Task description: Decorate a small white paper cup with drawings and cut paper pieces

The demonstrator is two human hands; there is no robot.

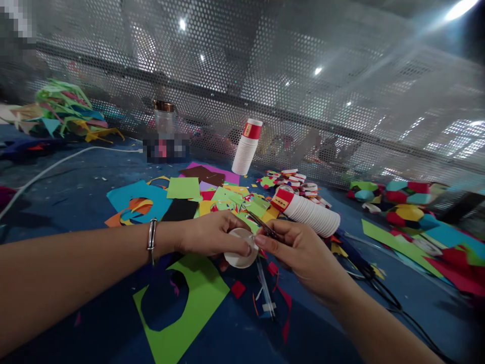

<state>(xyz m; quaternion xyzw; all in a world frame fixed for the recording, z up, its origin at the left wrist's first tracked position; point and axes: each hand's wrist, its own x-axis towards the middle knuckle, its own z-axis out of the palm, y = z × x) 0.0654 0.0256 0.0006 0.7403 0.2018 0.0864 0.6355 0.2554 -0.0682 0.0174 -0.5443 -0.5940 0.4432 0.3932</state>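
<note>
My left hand (212,233) is closed around a small white paper cup (239,261), its thumb pressed on the round pale face. Close beside it, my right hand (293,247) grips a dark pair of scissors (268,230), blades pointing up and to the left. The right fingertips meet the cup's right edge; whether they also pinch it I cannot tell. Under the left wrist lies a green paper sheet (204,293) with a large rounded cut-out. A clear strip (264,283) and red paper scraps (238,289) lie below the cup.
A stack of paper cups (244,154) stands at the back; another stack (314,215) lies by my right hand. Coloured sheets (184,188) spread beyond my hands. A lidded jar (164,121) stands back left. Black cables (382,296) run at right, before a perforated metal screen (242,65).
</note>
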